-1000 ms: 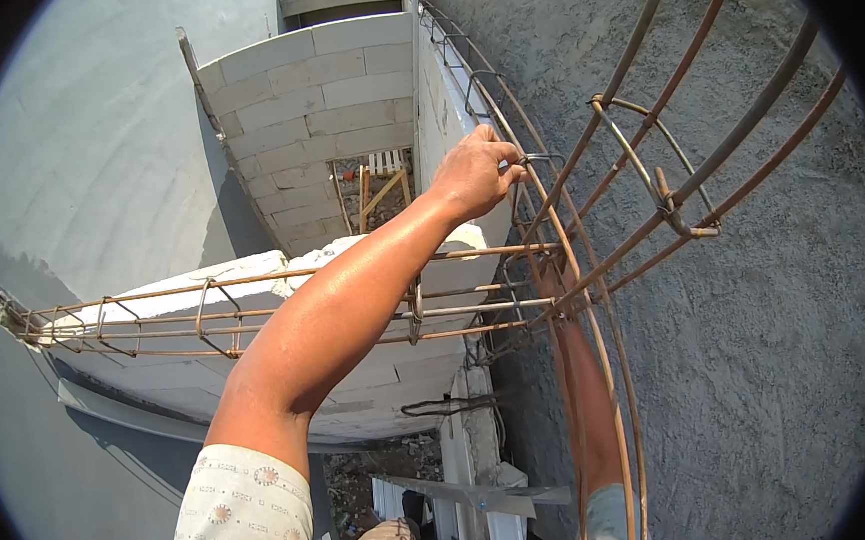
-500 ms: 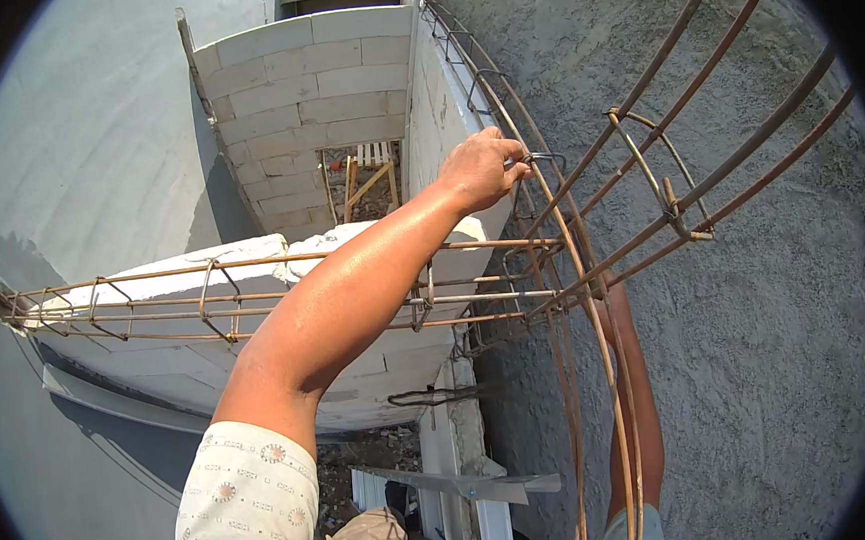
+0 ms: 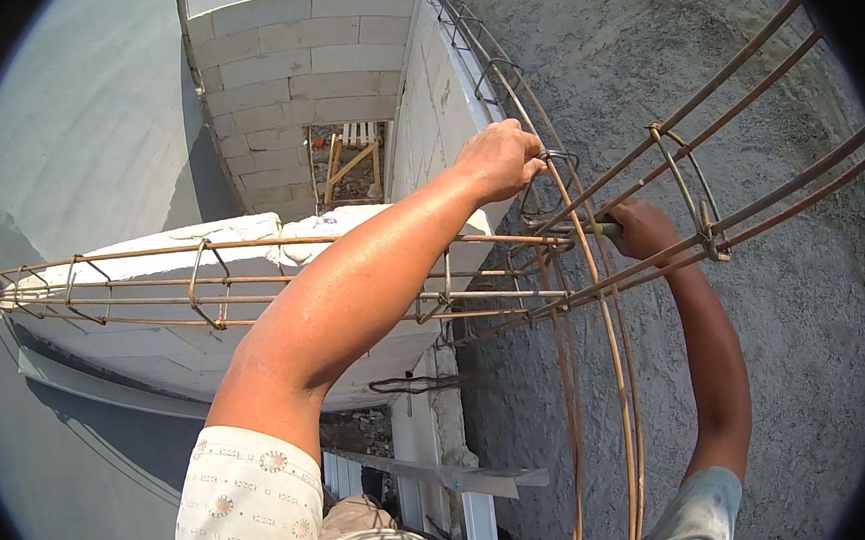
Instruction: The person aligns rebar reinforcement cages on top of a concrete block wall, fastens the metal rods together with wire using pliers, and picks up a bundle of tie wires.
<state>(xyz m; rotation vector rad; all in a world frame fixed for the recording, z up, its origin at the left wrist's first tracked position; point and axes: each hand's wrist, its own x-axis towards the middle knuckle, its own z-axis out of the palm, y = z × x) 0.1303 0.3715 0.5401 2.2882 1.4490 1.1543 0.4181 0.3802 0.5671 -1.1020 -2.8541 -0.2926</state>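
rough surface (image 3: 795, 295) behind, right grip (image 3: 622, 219) clasps a tool (image 3: 607, 229) aimed lengthwise left, left grip (image 3: 538, 158) pinches a stirrup (image 3: 560, 154).

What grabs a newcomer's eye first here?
The left forearm, cutting diagonally across the centre to the left hand, which grips at a wire stirrup. Then the rusty rebar cages meeting right of centre, where the right hand holds a tool. Behind, upper centre: the pale block wall.

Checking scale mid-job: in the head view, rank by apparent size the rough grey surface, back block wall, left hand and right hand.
1. Rough grey surface
2. Back block wall
3. Left hand and right hand: look too alike to rank
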